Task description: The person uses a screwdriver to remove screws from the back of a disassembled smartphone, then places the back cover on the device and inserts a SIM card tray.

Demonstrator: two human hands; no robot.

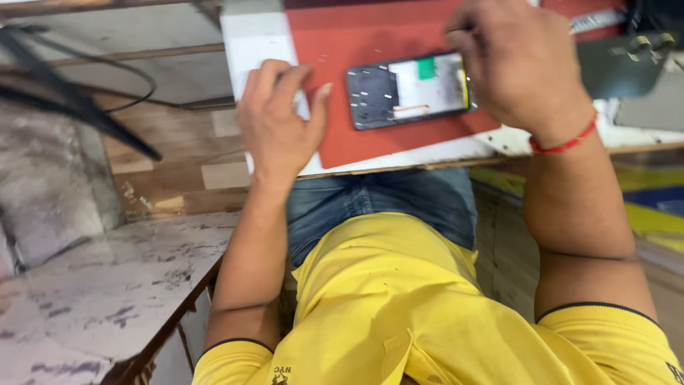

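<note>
On the red mat [342,142] near the desk's [249,43] front edge lies an opened phone [410,89] with its back cover off (innards bare). The left hand [278,121] rests loosely curled on the mat's left edge, gripping nothing. The right hand [513,60] is closed around a thin tool [459,30] at the phone's right end. A slip of that tool could, I judge, gouge exposed parts, since nothing pins the phone.

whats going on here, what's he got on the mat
A person in a yellow shirt sits at a white table with an opened phone, back cover off, lying on a red mat. The right hand is at the phone's right end, holding a thin tool. The left hand rests on the mat's left edge, beside the phone.
</note>
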